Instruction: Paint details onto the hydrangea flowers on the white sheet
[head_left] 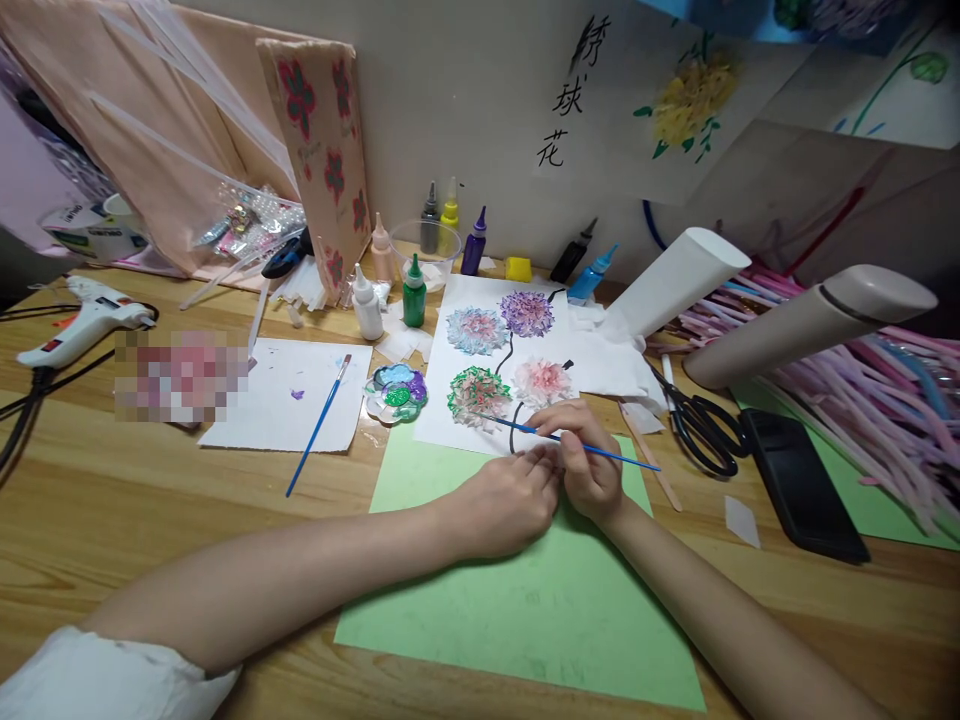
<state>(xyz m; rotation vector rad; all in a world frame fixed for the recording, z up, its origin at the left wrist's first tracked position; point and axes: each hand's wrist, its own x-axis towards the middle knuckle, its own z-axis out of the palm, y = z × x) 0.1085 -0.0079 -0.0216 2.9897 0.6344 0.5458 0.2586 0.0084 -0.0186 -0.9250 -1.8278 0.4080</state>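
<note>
- Right hand (589, 470): fingers pinched shut round a thin blue brush (525, 428), held like a pen; the heel rests on the green paper (540, 610).
- Thin blue brush: lies slantwise, its tip on the green-edged flower (478, 395) and its tail pointing right.
- Left hand (506, 500): loosely curled, nothing seen in its grip, fingertips touching the right hand at the lower edge of the white sheet (487, 295).
- White sheet: four painted flowers, overlapping the top of the green paper.
- Palette (396, 390): just left of the sheet.
- Second blue brush (319, 425): left of the palette, lying loose.
- Scissors (701, 425) and black phone (802, 480): to the right.
- Green bottle (413, 292): behind the palette, among other bottles.
</note>
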